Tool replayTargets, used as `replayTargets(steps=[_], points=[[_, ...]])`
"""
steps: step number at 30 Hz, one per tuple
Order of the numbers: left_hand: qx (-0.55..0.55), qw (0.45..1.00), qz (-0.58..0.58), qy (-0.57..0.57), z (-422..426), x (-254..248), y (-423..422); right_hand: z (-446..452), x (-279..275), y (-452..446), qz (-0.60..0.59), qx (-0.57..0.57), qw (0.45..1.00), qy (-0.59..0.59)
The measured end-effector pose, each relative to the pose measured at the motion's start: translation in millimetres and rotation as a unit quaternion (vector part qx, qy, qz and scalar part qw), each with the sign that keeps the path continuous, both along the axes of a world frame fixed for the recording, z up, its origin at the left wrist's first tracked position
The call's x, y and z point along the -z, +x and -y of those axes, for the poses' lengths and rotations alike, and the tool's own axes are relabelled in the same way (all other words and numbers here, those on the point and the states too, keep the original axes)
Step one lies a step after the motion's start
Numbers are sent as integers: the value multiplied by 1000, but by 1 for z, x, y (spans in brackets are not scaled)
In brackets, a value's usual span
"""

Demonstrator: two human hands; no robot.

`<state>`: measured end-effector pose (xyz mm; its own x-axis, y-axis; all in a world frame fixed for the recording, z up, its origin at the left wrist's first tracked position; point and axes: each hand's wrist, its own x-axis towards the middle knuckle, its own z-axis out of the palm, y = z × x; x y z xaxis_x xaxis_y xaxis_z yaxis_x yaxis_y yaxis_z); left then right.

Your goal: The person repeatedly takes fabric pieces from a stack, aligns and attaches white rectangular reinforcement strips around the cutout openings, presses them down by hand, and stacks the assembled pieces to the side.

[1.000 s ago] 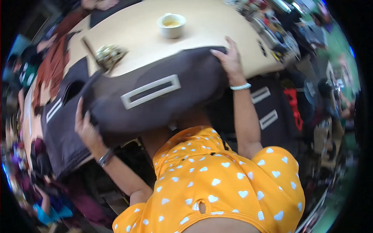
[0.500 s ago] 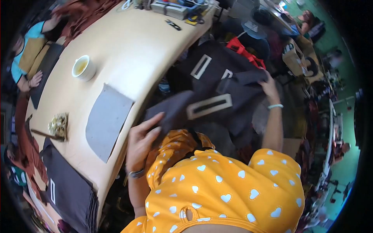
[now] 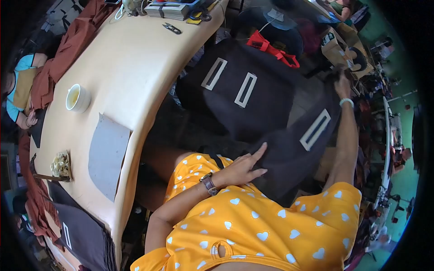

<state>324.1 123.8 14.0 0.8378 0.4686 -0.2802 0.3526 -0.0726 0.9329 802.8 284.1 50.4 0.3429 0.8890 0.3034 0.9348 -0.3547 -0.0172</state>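
Note:
A dark fabric piece with a pale rectangular frame (image 3: 315,130) hangs at the right. My right hand (image 3: 343,86) is closed on its upper corner. My left hand (image 3: 243,168), with a watch at the wrist, is at the piece's lower left edge, thumb and index finger apart; it does not grip the fabric. Beyond lie more dark fabric pieces (image 3: 271,95) with two pale rectangular frames, spread beside the table. A stack of dark fabric (image 3: 86,226) rests at the table's near left end.
The pale table (image 3: 131,58) carries a white cup (image 3: 78,98), a grey template (image 3: 107,153), small snips (image 3: 172,29) and a pin-cushion-like bundle (image 3: 60,165). A red strap (image 3: 273,49) and cardboard boxes (image 3: 337,49) are beyond the fabric. Another person (image 3: 22,86) sits across the table.
The dark piece has gone from over the table edge to the right side. My left hand has let go of its edge. The view has turned right.

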Motion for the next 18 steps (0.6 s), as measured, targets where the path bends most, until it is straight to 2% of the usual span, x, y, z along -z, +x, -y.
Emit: replayTargets(steps=[1,2,5,7,12,18], points=[[-9,1000,-23,12,1,17,0,-17,14,-13,18,55,998,-31],[-17,999,-46,23,3,41,0,-22,28,-26,38,-42,998,16],[5,987,-149,52,-5,60,2,-69,77,-55,33,-11,999,1],[9,977,-202,67,-6,74,5,-91,109,-66,-2,-51,998,25],[10,963,-260,76,-8,77,-3,-129,143,-111,-34,-64,997,12],[-27,958,-278,60,-19,97,-3,-145,159,-149,27,-41,998,-28]])
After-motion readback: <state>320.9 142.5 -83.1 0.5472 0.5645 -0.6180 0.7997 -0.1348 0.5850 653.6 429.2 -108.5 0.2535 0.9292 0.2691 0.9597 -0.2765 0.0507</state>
